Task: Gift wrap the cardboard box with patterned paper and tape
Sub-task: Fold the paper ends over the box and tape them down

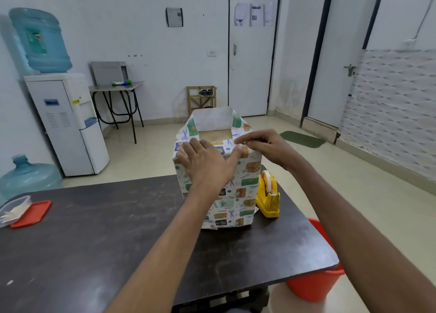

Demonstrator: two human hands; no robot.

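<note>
1. Yellow tape dispenser stands just right of the cardboard box. A container sits far left on the counter.
2. Box stands at the counter's far edge, sides in patterned paper.
3. Left hand lies flat, fingers straight, pressing the near flap.
4. Right hand touches the top right edge; grip unclear.

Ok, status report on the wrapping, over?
Left hand flat, pressing patterned wrapping paper onto tall cardboard box. Right hand pinches the right fold. Far flap upright. Yellow plastic tape dispenser beside box.

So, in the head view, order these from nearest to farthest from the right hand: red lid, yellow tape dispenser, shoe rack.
1. yellow tape dispenser, just below the right hand.
2. red lid, far to the left.
3. shoe rack, at the room's far end.
</note>
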